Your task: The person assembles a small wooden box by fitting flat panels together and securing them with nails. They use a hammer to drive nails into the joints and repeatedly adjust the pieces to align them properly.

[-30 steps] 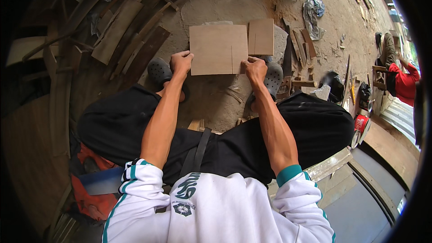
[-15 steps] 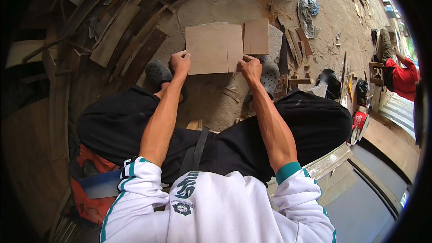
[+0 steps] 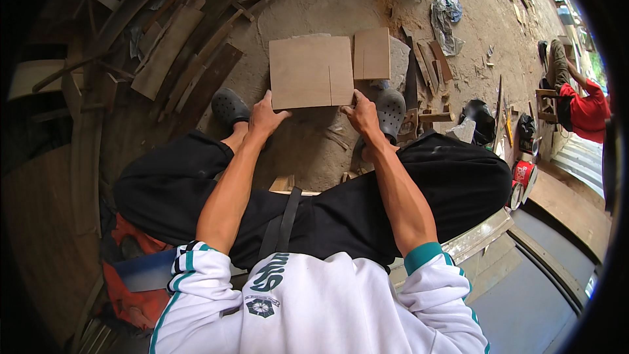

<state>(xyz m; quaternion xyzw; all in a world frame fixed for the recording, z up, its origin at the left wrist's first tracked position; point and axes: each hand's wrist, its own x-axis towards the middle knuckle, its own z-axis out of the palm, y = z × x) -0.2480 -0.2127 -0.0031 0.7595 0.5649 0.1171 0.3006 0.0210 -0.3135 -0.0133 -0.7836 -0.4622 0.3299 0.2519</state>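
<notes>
1. Nearest, below the board, two knees in loose black cloth trousers (image 3: 167, 180) spread wide, apparently leaving the arms a clear path between them.
2. Beyond the knees, two grey perforated rubber clogs (image 3: 391, 110) stand on the ground, one off each lower corner of the board, which looks like a stable, low-seated stance.
3. The bare left hand (image 3: 267, 118) is at the board's lower left corner, fingers up by the side edge, thumb spread just below the lower edge; whether it grips or merely steadies cannot be told.
4. The bare right hand (image 3: 363, 115) grasps the lower right corner between thumb and fingers. Having a hand at each corner probably keeps the piece level and square to the body.
5. The large flat rectangular tan wooden board (image 3: 304, 69) lies between and beyond the hands, its thin dark line facing up, likely so that it can be read.
6. Just right of the board sits a smaller tan wooden panel (image 3: 373, 56), also lined, over a rough grey stone-like slab (image 3: 399, 59) that seems to raise it.
7. Farther off, weathered brown planks (image 3: 164, 56) lie heaped left of the board; a person in a red top (image 3: 584, 111) sits far to its right.
</notes>
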